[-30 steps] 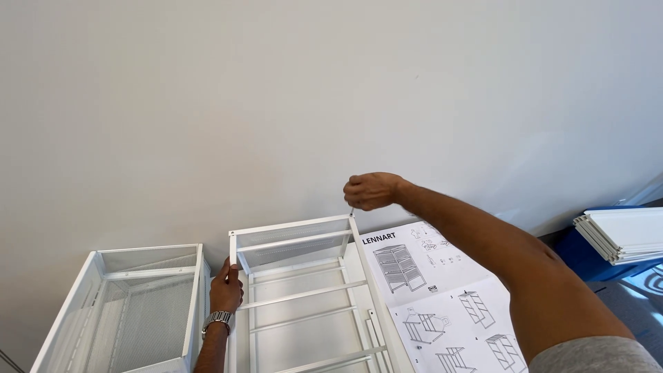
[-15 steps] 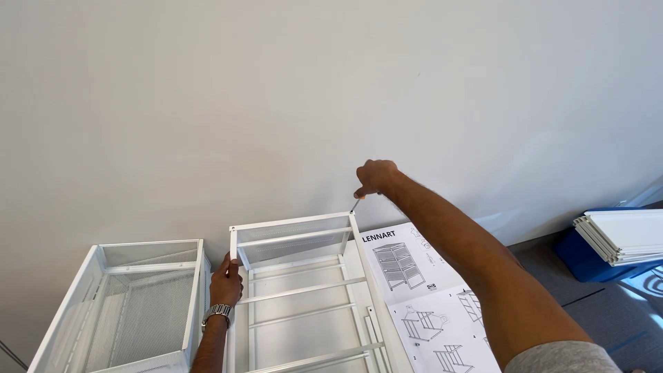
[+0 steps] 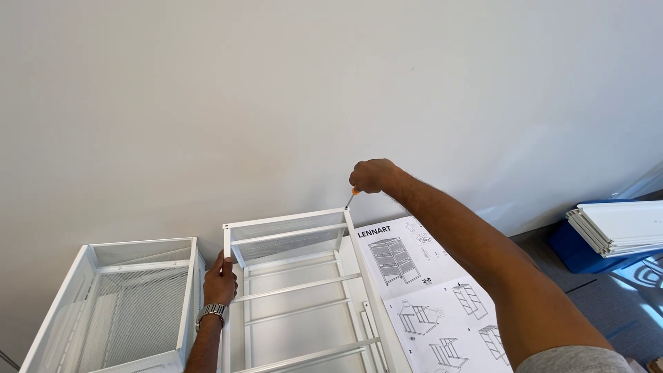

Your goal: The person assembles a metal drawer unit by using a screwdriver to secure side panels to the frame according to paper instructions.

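Right hand [image 3: 371, 175] now sits above the frame [image 3: 297, 276] corner, screwdriver [image 3: 351, 197] tip down on it.
Fist closed round the screwdriver; left hand [image 3: 219, 280] grips the frame's left post beside the basket [image 3: 110, 304].

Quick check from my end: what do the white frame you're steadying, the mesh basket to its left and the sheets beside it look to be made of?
Frame: likely painted or powder-coated metal; thin white rails, matt sheen. The left hand grips a post.
Mesh basket: apparently white-coated metal mesh, see-through sides in a solid rim.
Sheets: paper, flat, printed with line drawings.
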